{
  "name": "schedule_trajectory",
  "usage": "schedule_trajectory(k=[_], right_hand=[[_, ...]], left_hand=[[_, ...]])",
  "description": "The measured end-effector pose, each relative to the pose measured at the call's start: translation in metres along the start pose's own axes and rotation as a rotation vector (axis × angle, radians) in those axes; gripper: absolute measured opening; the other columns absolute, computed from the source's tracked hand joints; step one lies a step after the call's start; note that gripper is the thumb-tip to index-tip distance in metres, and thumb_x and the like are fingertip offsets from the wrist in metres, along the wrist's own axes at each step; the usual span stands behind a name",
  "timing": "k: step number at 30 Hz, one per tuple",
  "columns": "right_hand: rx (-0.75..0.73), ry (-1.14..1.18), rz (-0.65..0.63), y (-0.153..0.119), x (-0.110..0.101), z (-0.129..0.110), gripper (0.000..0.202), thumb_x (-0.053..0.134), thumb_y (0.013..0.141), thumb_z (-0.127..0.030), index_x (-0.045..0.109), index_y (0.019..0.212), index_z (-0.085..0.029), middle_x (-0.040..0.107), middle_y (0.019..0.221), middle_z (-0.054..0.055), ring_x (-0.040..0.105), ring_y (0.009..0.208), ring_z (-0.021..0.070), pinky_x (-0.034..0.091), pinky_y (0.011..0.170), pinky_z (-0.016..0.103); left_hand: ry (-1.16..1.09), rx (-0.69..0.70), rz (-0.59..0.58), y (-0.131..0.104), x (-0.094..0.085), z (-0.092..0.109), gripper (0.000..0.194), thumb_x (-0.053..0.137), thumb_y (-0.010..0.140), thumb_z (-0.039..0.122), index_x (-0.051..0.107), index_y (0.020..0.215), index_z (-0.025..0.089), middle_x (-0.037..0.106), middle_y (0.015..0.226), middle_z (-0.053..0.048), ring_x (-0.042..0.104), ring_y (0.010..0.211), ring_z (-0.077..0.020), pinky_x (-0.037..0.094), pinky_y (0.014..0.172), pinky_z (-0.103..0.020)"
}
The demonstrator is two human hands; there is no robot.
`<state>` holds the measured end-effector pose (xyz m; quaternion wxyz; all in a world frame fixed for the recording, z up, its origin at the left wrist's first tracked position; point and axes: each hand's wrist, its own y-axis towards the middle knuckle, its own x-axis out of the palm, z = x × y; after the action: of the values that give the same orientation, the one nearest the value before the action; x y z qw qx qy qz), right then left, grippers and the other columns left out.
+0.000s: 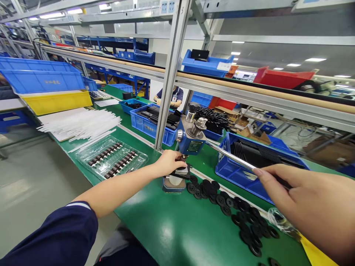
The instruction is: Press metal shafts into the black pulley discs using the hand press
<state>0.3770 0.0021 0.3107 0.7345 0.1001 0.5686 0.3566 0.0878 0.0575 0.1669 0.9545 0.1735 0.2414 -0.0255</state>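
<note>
A blue hand-lever press stands on the green bench, its metal base toward me. My left hand reaches in under the press head, fingers closed on a small brown part above the black fixture; the fingers partly hide it. My right hand is wrapped round the long metal lever, which slopes down to the right. Several black round discs with centre holes lie loose beside the base. Left of the press, a clear plastic tray holds rows of small brown cylindrical parts.
White strips are heaped at the left, near stacked blue and yellow bins. Blue crates with black parts stand behind and right of the press. An aluminium post rises behind it. A person sits opposite.
</note>
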Motion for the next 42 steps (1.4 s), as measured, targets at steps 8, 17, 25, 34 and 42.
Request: schedule_trajectory(k=[8,17,25,34,42], right_hand=[[-0.09,-0.094,0.046,-0.024,0.001,-0.025,0.046,0.029,0.095,-0.046,0.069,0.088,-0.023,0.062,0.057,0.0,0.054,0.043,0.0188,0.026,0.044,0.027],[-0.019,-0.071,0.16,-0.047,0.015,-0.045,0.03,0.047,0.096,-0.038,0.068,0.093,-0.018,0.069,0.075,0.001,0.059,0.058,0.014,0.032,0.052,0.026],[0.036,-0.004,0.019,-0.051,0.025,-0.044,0.033,0.043,0.095,-0.043,0.063,0.08,-0.022,0.061,0.061,-0.001,0.051,0.047,0.0148,0.022,0.048,0.027],[0.105,0.12,-0.235,-0.041,0.017,-0.04,0.028,0.043,0.094,-0.041,0.065,0.086,-0.024,0.066,0.068,0.0,0.058,0.056,0.0179,0.028,0.052,0.028],[0.115,0.381,-0.394,-0.028,0.027,-0.031,0.03,0.039,0.092,-0.041,0.061,0.08,-0.025,0.065,0.067,0.001,0.059,0.054,0.0172,0.037,0.05,0.027]], left_hand=[[0.003,-0.041,-0.017,0.0,0.001,0.0,0.022,0.071,0.074,0.031,0.075,0.086,0.013,0.076,0.083,-0.004,0.07,0.081,-0.0228,0.051,0.068,-0.025],[-0.044,-0.072,-0.035,-0.001,0.006,-0.007,0.025,0.068,0.076,0.033,0.074,0.09,0.014,0.076,0.089,-0.006,0.07,0.086,-0.0243,0.054,0.072,-0.029],[-0.092,-0.104,-0.017,-0.001,0.008,-0.01,0.03,0.071,0.073,0.034,0.074,0.095,0.014,0.076,0.093,-0.007,0.07,0.089,-0.0252,0.055,0.078,-0.031],[-0.038,-0.102,0.058,-0.002,0.011,-0.01,0.027,0.072,0.072,0.036,0.074,0.089,0.015,0.076,0.086,-0.005,0.07,0.081,-0.0227,0.053,0.069,-0.028],[0.009,-0.078,0.129,-0.003,0.016,-0.007,0.026,0.076,0.07,0.037,0.074,0.085,0.015,0.075,0.082,-0.004,0.068,0.076,-0.0195,0.051,0.068,-0.027]])
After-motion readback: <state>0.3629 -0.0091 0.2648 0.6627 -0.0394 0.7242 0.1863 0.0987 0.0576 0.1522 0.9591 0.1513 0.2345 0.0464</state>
